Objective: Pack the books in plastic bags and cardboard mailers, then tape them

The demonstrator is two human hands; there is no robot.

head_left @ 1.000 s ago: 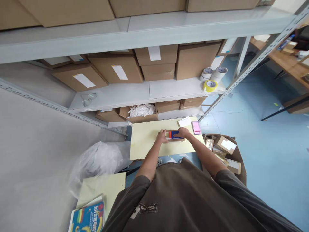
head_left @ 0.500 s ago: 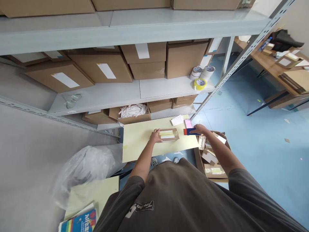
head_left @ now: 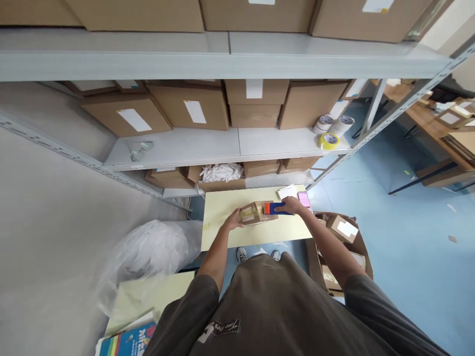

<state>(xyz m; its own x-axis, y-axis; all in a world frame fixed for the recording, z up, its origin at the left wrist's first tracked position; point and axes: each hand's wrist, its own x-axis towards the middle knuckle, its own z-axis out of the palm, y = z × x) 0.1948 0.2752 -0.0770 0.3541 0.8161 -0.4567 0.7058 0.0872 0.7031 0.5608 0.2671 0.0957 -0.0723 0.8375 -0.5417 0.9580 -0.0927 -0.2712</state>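
Note:
A small brown cardboard box [head_left: 256,213] lies tilted on a pale yellow table [head_left: 222,227]. My left hand [head_left: 234,220] grips its left end, fingers curled around it. My right hand [head_left: 291,204] is closed on a blue and red tape dispenser [head_left: 275,208], which presses against the box's right end. A white slip [head_left: 288,191] and a pink card [head_left: 304,199] lie at the table's far right corner.
Grey metal shelving [head_left: 222,143] with many cardboard boxes stands behind the table, with tape rolls [head_left: 328,129] on its right end. A carton of small parcels [head_left: 343,232] sits on the blue floor at right. A plastic bag [head_left: 148,252] lies at left. A colourful book [head_left: 128,341] is near me.
My right hand brought the tape dispenser back from the table's right edge to the box's right end. My left hand tilted the box up off the table.

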